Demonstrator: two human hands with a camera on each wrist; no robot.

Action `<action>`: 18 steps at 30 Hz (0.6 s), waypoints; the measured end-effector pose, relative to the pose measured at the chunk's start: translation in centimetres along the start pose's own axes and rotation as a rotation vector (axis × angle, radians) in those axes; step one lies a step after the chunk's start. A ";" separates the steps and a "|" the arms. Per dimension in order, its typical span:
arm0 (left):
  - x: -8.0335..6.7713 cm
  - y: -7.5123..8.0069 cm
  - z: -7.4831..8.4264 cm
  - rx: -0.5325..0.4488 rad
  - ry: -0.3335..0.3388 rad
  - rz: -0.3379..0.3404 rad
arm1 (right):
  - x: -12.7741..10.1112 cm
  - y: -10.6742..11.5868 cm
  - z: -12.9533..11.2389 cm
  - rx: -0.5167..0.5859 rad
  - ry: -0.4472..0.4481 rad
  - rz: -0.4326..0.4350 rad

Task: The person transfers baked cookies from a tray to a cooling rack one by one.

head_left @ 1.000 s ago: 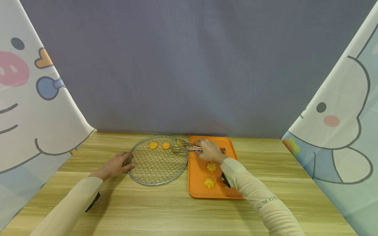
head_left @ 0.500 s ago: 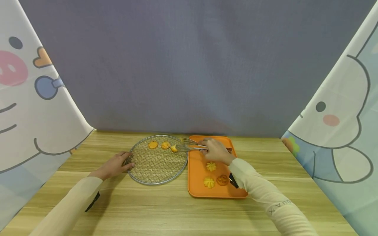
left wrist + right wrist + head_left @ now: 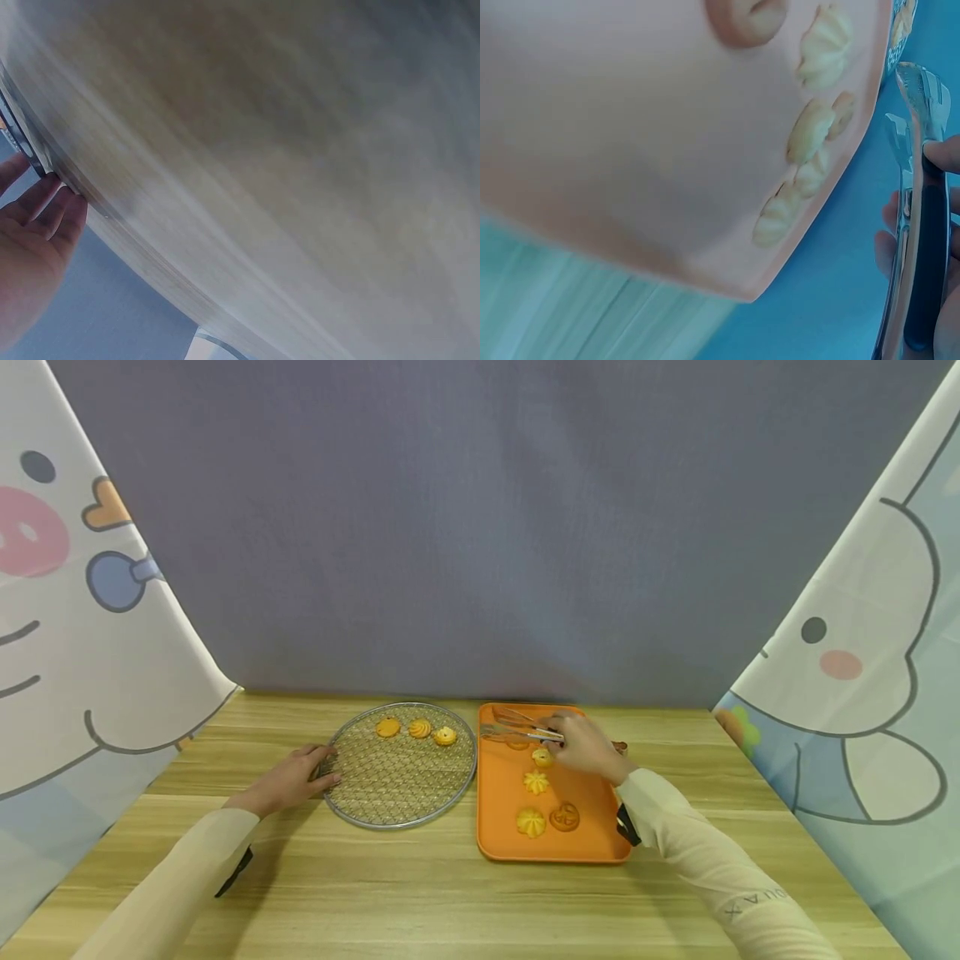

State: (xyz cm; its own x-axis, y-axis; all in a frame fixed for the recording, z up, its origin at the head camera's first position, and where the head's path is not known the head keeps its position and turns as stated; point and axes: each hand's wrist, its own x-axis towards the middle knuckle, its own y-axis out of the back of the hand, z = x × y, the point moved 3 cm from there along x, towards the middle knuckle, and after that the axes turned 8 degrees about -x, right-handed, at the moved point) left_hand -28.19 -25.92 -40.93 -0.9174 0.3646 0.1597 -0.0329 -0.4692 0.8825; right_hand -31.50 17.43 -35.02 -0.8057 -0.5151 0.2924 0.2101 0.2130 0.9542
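In the head view, my left hand (image 3: pixel 296 778) rests at the left rim of a round wire rack (image 3: pixel 397 789), finger and thumb spread along the rim. The left wrist view shows these fingertips (image 3: pixel 71 196) against its edge. Three cookies lie in a row near the rack's back: a flat round one (image 3: pixel 387 727), a swirled one (image 3: pixel 419 728) and a ring-like one (image 3: pixel 445 737). My right hand (image 3: pixel 585 745) holds metal serving tongs (image 3: pixel 517 731) over an orange tray (image 3: pixel 498 839). Their ends are apart, with nothing visible between them; the right wrist view shows the tongs (image 3: pixel 922 172) too.
Several cookies lie on the tray: a flower-shaped one (image 3: pixel 536 782), a larger ridged one (image 3: pixel 531 822), a brown pumpkin-faced one (image 3: pixel 565 816), a pale one (image 3: pixel 542 757) near the hand, and one partly behind the tongs. A grey cloth (image 3: pixel 480 543) stands behind the wooden table (image 3: pixel 360 893).
The right hand and tongs have moved right, from the rack's right side to above the tray. The ring-like cookie now lies uncovered on the rack. The left hand has stayed put.
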 end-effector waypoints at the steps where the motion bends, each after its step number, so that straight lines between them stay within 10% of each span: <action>1: 0.0 0.0 0.0 0.002 -0.001 -0.001 | -0.2 0.0 0.3 -0.009 0.002 0.006; 18: 0.0 0.0 0.2 0.016 -0.019 0.011 | -2.4 -0.3 2.7 -0.053 -0.038 0.045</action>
State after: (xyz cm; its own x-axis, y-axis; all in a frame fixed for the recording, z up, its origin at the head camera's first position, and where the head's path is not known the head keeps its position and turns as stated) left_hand -28.10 -25.76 -40.84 -0.9099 0.3749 0.1777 -0.0166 -0.4608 0.8874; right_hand -31.15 20.88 -36.14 -0.8150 -0.4737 0.3337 0.2751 0.1905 0.9423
